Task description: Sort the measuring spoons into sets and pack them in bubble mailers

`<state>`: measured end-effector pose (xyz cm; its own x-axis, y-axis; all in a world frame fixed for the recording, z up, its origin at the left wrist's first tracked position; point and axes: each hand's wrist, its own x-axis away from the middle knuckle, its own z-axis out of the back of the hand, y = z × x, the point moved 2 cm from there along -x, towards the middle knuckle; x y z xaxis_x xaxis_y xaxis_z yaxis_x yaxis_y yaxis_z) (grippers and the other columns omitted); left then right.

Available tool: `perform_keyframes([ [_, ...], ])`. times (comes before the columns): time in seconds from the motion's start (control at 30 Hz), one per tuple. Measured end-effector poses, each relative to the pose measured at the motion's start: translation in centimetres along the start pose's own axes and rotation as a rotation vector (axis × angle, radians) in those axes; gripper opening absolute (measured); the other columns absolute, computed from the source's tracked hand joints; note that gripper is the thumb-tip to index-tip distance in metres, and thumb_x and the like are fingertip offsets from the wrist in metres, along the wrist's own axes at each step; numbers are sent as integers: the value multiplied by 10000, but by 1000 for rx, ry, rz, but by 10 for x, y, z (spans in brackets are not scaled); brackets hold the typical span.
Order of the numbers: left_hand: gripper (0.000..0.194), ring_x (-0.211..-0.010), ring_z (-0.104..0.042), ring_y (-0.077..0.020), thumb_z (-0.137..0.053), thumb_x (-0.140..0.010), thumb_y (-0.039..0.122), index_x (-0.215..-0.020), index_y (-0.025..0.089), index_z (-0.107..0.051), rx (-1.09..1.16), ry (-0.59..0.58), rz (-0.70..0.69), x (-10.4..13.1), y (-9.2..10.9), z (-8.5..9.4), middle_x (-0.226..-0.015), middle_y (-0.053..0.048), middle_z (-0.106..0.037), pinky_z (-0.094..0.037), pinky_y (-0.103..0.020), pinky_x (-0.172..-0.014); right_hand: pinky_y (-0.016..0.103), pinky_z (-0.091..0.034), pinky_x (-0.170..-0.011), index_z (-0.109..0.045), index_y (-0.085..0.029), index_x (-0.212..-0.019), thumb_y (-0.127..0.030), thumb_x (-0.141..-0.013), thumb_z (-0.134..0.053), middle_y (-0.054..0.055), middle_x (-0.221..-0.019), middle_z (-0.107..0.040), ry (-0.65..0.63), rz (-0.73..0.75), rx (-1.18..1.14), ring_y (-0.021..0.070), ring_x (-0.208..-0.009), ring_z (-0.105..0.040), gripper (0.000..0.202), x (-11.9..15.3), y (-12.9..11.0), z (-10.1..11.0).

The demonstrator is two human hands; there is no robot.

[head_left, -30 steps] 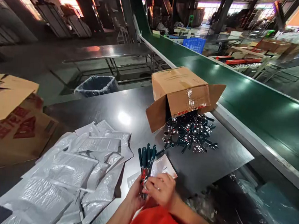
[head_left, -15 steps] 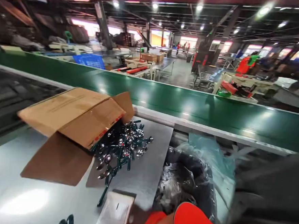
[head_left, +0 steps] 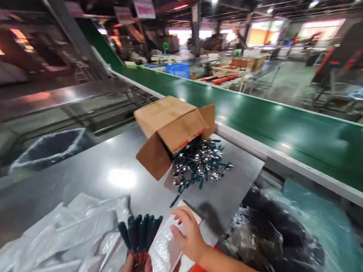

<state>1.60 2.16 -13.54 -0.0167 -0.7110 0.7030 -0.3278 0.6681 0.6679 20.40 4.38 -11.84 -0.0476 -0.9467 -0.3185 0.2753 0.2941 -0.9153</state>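
Two bare hands are busy at the near edge of the metal tabletop (head_left: 86, 166). From where I stand, the left hand (head_left: 133, 268) is closed around a bunch of dark-handled cutlery (head_left: 142, 230), handles fanned upward, the lower ends hidden in its grip. The right hand (head_left: 189, 238) curves over a white padded mailer (head_left: 166, 244), thumb and fingers parted; whether they press on it, I can't tell. That mailer slants just beside the bunch, between the two hands.

Farther back a cardboard carton (head_left: 167, 114) lies tipped over, its mouth towards the near right, and a heap of shiny spoons (head_left: 198, 164) spills out of it. One flap (head_left: 155, 159) juts out to the left of the heap, and the carton's upper side covers the heap's back. A loose dark handle (head_left: 174, 199) lies between heap and mailer.

On the near left, a pile of white mailers (head_left: 59, 235) crowds up to the left hand. A lined bin (head_left: 50, 147) stands past the left edge; a black bag (head_left: 298, 247) and bluish plastic sheeting (head_left: 325, 216) fill the right side. Behind the carton runs a green conveyor belt (head_left: 251, 122), with a blue crate (head_left: 178, 70) beyond it.
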Motion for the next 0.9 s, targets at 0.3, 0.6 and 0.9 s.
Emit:
perform_keyframes([
  [0.3,460,-330,-390,-82,-804,-589,565,-570,168,-571,158,55,-157,29,1,-23,-442,6,-531,-242,-195,-309,292,-518,-708,-596,-238,-1024,-367,-871,-654,40,-944,-577,-146,194,-247,173,-809,-582,208,-42,-67,11],
  [0.6,548,-428,-520,-125,-794,-587,675,-634,166,-598,243,77,-132,21,-6,-18,-522,-24,-606,-313,-200,-342,295,-497,-747,-459,-233,-909,-111,-836,-440,35,-896,-584,-198,232,-113,173,-835,-584,143,-41,-78,16],
  [0.9,572,-407,-523,-128,-804,-563,681,-636,149,-608,250,106,-109,22,-11,-14,-507,-24,-588,-322,-201,-328,287,-525,-833,-479,-217,-1275,-106,-837,-460,90,-1169,-646,-475,274,-10,189,-984,-646,452,-44,-84,28],
])
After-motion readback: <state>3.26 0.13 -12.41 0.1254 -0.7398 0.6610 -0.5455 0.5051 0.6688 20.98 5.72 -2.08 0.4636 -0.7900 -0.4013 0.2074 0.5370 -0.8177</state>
